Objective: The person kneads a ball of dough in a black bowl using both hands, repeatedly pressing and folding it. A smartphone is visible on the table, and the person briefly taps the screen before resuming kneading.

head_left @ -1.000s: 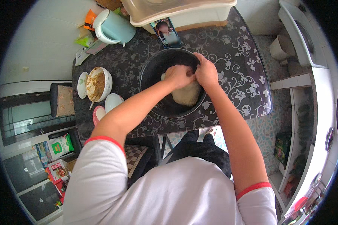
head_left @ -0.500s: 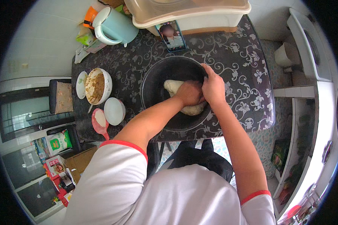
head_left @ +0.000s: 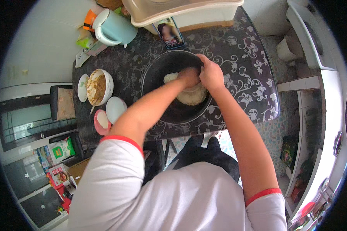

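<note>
1. Head view: our two hands come close together at a black bowl (head_left: 154,75), where a lump of pale dough (head_left: 192,97) lies across its middle and right side.
2. Our left hand (head_left: 189,78) reaches down inside, on the dough; its fingers are hidden, and we cannot tell whether they are curled or spread.
3. Our right hand (head_left: 212,74) is clamped on the rim at upper right, just beside the left; we cannot tell whether the two touch.
4. Beyond the rim we see a phone (head_left: 169,34) leaning by a pale storage bin (head_left: 204,17), with a light-blue pitcher (head_left: 121,30) farther left.
5. To our left sit a patterned bowl (head_left: 110,89) of brown mixture (head_left: 100,86), a white dish (head_left: 82,90), a plain white bowl (head_left: 116,109) and a pink container (head_left: 100,130).
6. Beneath them we see a dark tabletop (head_left: 245,63) patterned with silvery flowers and vines.
</note>
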### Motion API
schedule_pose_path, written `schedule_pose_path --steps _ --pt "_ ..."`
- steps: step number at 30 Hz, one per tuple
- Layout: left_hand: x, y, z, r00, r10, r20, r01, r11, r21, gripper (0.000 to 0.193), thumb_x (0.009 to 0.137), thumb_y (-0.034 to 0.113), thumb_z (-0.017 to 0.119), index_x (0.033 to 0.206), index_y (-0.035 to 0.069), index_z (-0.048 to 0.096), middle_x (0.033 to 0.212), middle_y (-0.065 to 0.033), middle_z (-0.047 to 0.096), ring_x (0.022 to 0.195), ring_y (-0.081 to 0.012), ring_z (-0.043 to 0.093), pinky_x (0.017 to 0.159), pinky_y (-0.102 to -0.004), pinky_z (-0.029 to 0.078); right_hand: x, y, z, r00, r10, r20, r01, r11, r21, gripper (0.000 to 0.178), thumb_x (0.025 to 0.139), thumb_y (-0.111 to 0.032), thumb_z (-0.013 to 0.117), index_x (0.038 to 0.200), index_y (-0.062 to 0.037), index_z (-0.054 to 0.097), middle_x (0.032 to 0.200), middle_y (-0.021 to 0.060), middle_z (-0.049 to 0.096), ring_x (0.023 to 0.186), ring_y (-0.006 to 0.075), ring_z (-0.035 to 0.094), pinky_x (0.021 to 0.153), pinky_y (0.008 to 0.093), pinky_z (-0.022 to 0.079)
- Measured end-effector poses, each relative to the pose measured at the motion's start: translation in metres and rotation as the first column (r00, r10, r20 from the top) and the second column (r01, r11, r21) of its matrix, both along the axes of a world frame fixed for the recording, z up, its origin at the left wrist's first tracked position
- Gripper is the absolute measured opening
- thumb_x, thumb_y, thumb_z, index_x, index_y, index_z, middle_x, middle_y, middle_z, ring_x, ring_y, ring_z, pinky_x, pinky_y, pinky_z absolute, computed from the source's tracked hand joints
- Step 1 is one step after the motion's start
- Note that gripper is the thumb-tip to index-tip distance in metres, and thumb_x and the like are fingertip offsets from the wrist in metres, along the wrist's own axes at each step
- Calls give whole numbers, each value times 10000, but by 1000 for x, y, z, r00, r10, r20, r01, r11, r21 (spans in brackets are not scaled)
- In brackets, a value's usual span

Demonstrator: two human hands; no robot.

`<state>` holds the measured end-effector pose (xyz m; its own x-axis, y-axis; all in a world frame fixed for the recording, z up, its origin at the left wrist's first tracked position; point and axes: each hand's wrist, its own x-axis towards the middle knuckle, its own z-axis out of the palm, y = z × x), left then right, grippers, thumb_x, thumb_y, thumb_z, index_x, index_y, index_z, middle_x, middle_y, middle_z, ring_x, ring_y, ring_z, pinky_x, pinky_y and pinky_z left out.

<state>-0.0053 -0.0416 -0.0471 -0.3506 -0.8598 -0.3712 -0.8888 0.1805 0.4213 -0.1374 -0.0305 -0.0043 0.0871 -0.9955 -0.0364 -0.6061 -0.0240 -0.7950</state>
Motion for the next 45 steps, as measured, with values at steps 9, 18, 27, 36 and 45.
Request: schedule_pose_path --steps 9,18,27,36,45 --pt "21 67 39 777 -626 60 615 737 -280 395 716 389 692 1010 127 665 945 -105 613 933 -292 589 811 -453 465 0 -1 -7 998 -18 -57 16 1000 -26 517 776 10 524 1245 -202 579 977 189 674 924 364 644 816 453 501" --pt "4 35 -11 878 -472 -76 434 854 -288 402 754 411 657 993 88 647 921 -161 663 835 -355 633 760 -474 499 -2 5 -2 999 23 -24 -23 999 33 467 810 23 536 1245 -147 557 997 213 655 940 401 611 822 466 483" --pt "4 0 -36 979 -204 6 201 955 -219 466 685 490 687 916 85 677 905 -185 688 846 -395 648 787 -478 510 -3 -4 -9 1000 17 0 -17 999 -28 472 801 23 541 1247 -130 569 1016 226 651 971 404 605 845 462 476" --pt "13 21 20 948 -284 -143 284 959 -21 334 770 341 635 978 83 667 966 -154 669 922 -347 631 806 -466 479 -1 -7 -3 999 41 -33 -41 999 2 475 806 -6 563 1260 -146 565 1053 203 649 998 391 600 850 449 482" --pt "20 55 -11 757 -653 -21 623 731 -279 261 806 329 602 944 115 658 914 -117 647 847 -339 621 749 -468 491 3 -2 5 998 42 -39 -38 996 80 456 817 -2 549 1247 -153 570 1048 202 650 988 388 603 846 457 479"
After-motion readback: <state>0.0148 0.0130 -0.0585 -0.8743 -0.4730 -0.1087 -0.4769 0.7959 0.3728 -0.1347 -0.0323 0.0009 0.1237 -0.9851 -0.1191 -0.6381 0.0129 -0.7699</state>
